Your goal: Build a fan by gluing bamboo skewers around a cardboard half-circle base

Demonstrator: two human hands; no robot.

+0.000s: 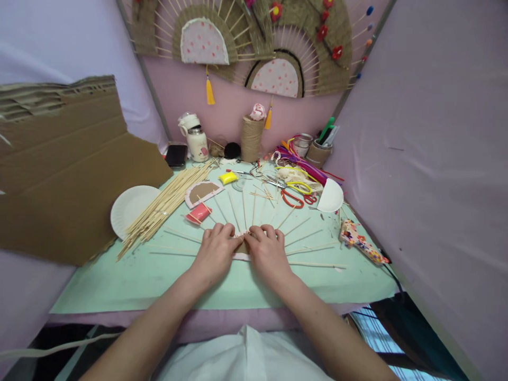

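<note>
A cardboard half-circle (242, 251) with a pale edging lies flat at the table's front middle. Thin wooden sticks (232, 208) fan outward from it like rays. My left hand (217, 248) bends over its left part, and my right hand (266, 250) covers its right part. Both thumbs and fingertips meet near the top of the curve, closed and pressing on the edging. Much of the piece is hidden under my hands. Just beyond the left hand rests a red packet (199, 213), close to a second half-circle with a pink-white rim (203, 193).
A bundle of sticks (166, 203) overlaps a white paper plate (130, 209) at left, beside a large cardboard sheet (71, 174). Scissors (292, 199), a glue gun (361, 242) with a cord and a cut plate half (330, 196) lie right. Bottle (197, 143) and twine roll (252, 138) stand behind.
</note>
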